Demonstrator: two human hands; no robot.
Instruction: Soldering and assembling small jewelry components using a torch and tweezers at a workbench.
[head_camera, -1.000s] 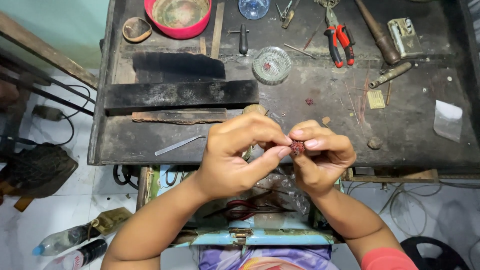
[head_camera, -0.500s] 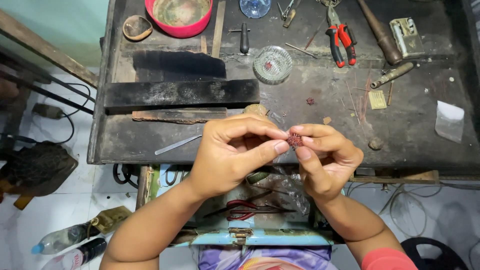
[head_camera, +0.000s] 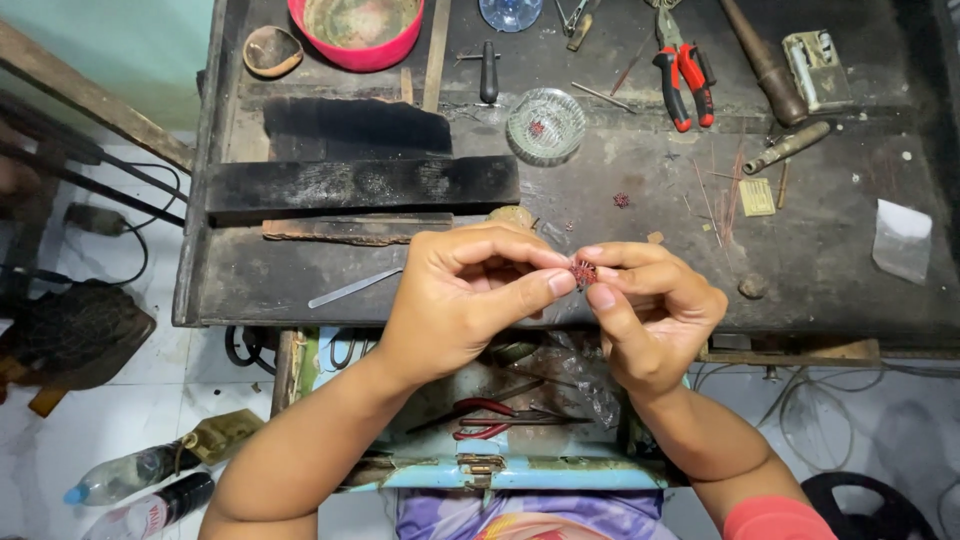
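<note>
Above the near edge of a dark workbench (head_camera: 300, 270), the left hand (head_camera: 460, 300) and right hand (head_camera: 650, 310) meet fingertip to fingertip, both pinching a tiny red spiky bead (head_camera: 584, 272) held directly between them.

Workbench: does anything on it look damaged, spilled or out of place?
Yes. The long wood block is charred black along its whole length. A few tiny red bits lie loose on the bench, apart from the glass dish. Both hands hold a small red piece; nothing there looks wrong.
</note>
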